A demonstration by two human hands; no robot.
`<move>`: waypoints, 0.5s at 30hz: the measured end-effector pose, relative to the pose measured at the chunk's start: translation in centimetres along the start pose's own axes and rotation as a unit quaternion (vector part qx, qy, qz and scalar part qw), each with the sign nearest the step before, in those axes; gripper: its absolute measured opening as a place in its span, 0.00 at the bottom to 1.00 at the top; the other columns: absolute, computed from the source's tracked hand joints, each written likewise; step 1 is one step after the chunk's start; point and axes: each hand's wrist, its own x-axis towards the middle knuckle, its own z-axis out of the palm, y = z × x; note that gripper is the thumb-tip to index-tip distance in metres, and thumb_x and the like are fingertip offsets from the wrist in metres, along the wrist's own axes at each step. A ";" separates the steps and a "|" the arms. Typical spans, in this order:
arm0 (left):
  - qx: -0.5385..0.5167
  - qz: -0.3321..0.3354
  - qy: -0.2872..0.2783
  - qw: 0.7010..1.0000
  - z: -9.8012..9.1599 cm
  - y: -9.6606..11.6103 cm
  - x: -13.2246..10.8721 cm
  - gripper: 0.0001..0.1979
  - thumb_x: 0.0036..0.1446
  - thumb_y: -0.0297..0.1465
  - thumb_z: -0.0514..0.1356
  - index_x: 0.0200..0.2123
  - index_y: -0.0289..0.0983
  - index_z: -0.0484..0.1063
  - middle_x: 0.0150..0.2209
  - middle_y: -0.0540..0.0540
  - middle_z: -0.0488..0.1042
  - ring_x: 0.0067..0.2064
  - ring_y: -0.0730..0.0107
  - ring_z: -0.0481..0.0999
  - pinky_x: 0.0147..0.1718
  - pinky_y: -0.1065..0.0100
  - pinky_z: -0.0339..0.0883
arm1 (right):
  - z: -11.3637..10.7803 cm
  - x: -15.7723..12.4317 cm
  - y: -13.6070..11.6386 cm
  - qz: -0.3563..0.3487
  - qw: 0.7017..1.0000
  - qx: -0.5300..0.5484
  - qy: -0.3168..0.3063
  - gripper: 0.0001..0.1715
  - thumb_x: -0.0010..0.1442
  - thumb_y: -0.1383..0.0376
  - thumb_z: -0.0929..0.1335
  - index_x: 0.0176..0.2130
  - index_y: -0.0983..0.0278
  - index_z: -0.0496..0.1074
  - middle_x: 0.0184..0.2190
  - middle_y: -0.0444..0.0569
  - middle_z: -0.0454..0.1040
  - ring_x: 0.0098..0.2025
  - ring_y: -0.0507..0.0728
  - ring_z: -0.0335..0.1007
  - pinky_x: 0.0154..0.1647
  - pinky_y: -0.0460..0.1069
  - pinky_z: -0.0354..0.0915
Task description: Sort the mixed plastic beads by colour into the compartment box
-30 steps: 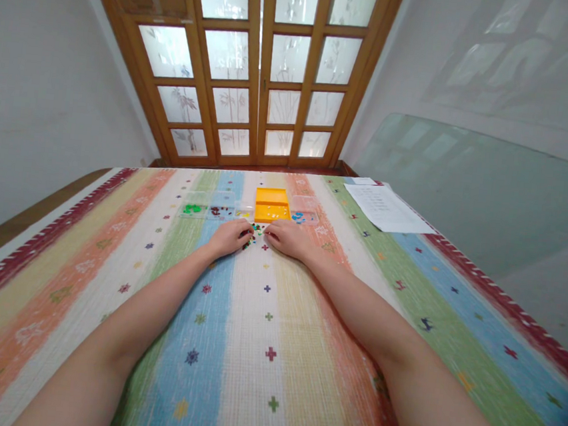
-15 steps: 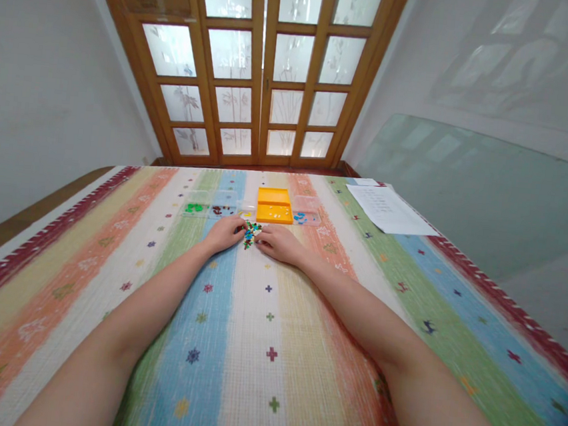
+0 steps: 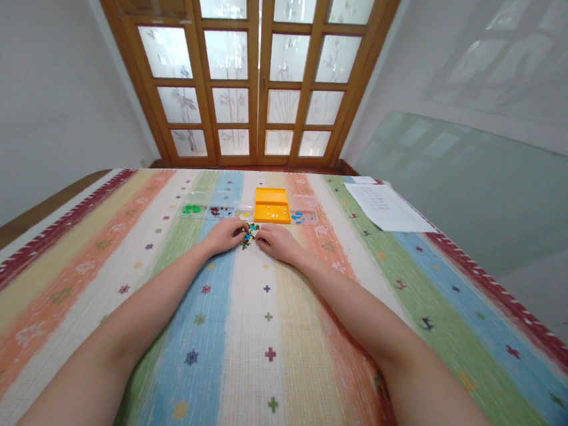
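Leftward since a second ago, my left hand (image 3: 225, 235) and right hand (image 3: 282, 243) have shifted, baring more small multicoloured pieces (image 3: 249, 236) heaped between my curled fingers (image 3: 264, 234); whether these pinch any, I cannot tell. A careless brush could scatter them over the striped, woven-looking tablecloth (image 3: 246, 343) towards the rectangular yellow plastic box (image 3: 271, 196) beyond.

Printed paper (image 3: 392, 210): rows of faint writing, too small to read.
Smaller sheet (image 3: 364, 180) behind it: whether it bears writing cannot be told.
Readable words, numbers or brands: none.
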 end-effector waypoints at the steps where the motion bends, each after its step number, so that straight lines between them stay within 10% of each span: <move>1: -0.001 0.002 -0.001 1.000 0.0 0.1 0.0 0.10 0.61 0.29 0.57 0.42 0.39 0.79 0.38 0.45 0.78 0.39 0.64 0.74 0.40 0.65 0.65 | -0.1 0.0 0.2 0.011 1.000 0.000 0.014 0.08 0.68 0.66 0.66 0.40 0.62 0.77 0.40 0.52 0.77 0.43 0.58 0.70 0.45 0.50 0.61; 15: 0.003 0.028 -0.018 0.999 -0.1 0.0 0.1 0.10 0.64 0.30 0.56 0.42 0.41 0.78 0.43 0.45 0.78 0.45 0.62 0.76 0.47 0.63 0.68 | -2.6 -2.0 8.3 0.334 0.894 -0.029 0.296 0.15 0.64 0.65 0.63 0.47 0.63 0.75 0.37 0.52 0.78 0.39 0.60 0.70 0.43 0.52 0.61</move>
